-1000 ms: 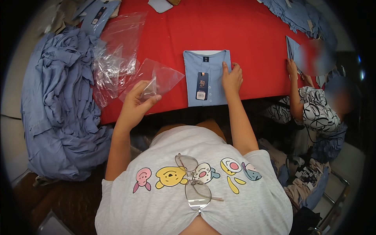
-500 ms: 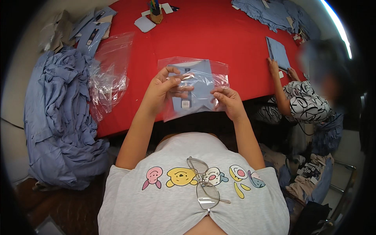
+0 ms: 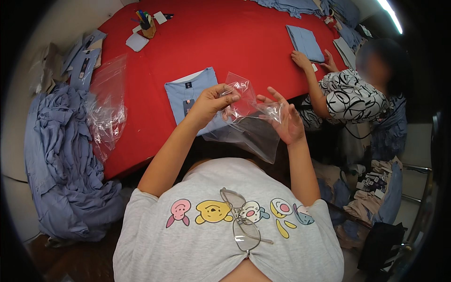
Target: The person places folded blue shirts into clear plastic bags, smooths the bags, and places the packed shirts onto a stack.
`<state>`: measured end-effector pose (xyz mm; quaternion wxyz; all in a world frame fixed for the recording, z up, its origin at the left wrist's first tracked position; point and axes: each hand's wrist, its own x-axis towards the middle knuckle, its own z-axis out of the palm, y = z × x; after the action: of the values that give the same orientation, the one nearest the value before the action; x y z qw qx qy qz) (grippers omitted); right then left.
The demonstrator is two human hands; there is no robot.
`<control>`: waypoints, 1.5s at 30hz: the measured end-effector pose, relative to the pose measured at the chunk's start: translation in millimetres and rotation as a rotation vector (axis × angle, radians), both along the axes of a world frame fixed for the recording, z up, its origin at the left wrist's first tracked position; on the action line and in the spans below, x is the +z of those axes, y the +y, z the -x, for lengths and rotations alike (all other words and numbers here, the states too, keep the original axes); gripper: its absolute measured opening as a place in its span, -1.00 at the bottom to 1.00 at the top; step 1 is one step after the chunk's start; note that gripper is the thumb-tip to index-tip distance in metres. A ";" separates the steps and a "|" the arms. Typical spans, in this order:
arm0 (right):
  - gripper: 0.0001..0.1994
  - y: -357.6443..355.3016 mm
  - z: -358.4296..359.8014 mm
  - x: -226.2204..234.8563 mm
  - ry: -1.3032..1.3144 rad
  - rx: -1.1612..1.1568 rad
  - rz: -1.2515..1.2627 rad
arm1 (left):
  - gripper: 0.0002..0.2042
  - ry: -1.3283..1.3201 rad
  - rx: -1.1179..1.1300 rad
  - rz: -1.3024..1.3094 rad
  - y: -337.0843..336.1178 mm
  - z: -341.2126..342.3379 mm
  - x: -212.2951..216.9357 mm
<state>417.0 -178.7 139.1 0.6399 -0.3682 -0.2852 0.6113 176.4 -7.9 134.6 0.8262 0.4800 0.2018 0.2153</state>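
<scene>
A clear plastic bag (image 3: 249, 129) hangs in the air between my two hands, above the near edge of the red table (image 3: 235, 42). My left hand (image 3: 212, 101) pinches its upper left corner. My right hand (image 3: 285, 120) grips the bag's right edge, fingers spread. Behind the bag, a folded light blue shirt (image 3: 188, 94) with a dark hang tag lies flat on the table, partly hidden by my left hand and forearm.
A stack of clear bags (image 3: 105, 105) lies on the table's left edge beside a heap of blue garments (image 3: 61, 155). A pen cup (image 3: 148, 28) stands far left. At the right, a seated person's hands (image 3: 300, 58) press another folded blue shirt (image 3: 305, 41).
One second ago my right hand rested on the folded shirt and my left held the bag. Both hands then held the bag over the shirt; now the bag is lifted and pulled apart nearer me.
</scene>
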 end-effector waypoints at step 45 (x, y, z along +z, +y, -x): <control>-0.90 -13.0 42.9 -113.2 -1.581 0.281 -0.001 | -0.73 0.939 -0.137 -0.805 -140.9 148.9 -167.4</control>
<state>374.1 -191.6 26.0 0.1659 -0.6525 -0.6979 0.2442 27.5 -148.8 -32.9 0.4157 0.8091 0.4153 -0.0131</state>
